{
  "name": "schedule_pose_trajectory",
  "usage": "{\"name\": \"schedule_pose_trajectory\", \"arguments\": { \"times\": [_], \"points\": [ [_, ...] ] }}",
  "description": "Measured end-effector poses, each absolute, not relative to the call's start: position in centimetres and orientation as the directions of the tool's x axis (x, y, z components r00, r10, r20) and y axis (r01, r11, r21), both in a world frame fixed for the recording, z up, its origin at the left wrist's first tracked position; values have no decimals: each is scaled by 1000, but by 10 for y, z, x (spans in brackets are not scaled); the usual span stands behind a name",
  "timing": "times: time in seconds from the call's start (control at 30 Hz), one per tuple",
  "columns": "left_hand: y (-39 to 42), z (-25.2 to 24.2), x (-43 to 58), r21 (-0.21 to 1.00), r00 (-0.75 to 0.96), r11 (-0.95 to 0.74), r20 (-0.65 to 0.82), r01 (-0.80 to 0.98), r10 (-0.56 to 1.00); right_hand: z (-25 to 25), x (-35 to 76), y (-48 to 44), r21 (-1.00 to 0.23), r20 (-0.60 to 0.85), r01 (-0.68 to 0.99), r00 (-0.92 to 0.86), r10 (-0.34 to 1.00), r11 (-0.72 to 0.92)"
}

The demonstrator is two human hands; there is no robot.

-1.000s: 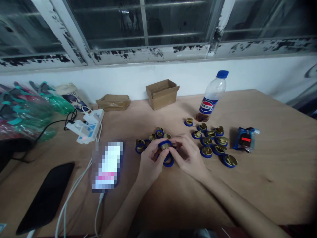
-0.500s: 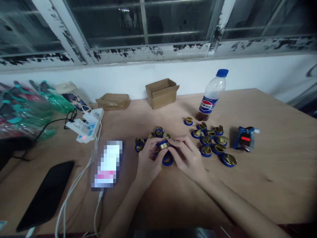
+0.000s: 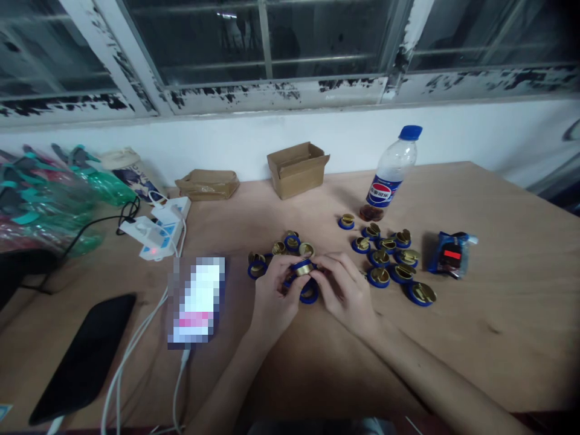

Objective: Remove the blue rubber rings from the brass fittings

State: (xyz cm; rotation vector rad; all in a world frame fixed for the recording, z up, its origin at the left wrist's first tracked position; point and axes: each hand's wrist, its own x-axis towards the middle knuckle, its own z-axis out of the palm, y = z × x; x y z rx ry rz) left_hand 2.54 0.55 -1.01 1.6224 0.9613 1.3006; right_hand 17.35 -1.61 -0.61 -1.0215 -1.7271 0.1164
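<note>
While your left hand (image 3: 275,299) and right hand (image 3: 350,294) pinched one ring (image 3: 304,270), each grip closed, you seemed busy fitting it; next likely needed gentle pushing.

Head view, forward-down over table (image 3: 512,272).

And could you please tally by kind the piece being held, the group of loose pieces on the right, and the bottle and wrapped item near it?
Piece held between left hand and right hand: 1
Blue-rimmed, brass-coloured loose pieces in the right group: 10
Bottle: 1
Plastic-wrapped black item: 1
Total: 13
</note>
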Motion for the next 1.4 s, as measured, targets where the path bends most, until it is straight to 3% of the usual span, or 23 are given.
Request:
{"name": "schedule_pose_trajectory", "arguments": {
  "times": [0.3,0.63,0.9,1.2,1.4],
  "points": [
    [6,-16,26,917,218,-351,309,189,926,-9,179,-12,-563,636,590,-139,759,579],
    [7,-16,25,913,262,-349,292,209,920,-13,176,-8,-589,591,577,-171,789,566],
    [5,-14,28,940,241,-335,310,70,920,-15,171,-9,-597,621,582,-100,778,552],
    [3,-14,30,938,249,-338,308,83,918,-17,173,-9,-564,611,617,-134,780,548],
    [2,-9,32,950,197,-313,304,16,932,-15,169,-12,-651,596,559,-43,802,513]
  ]
}}
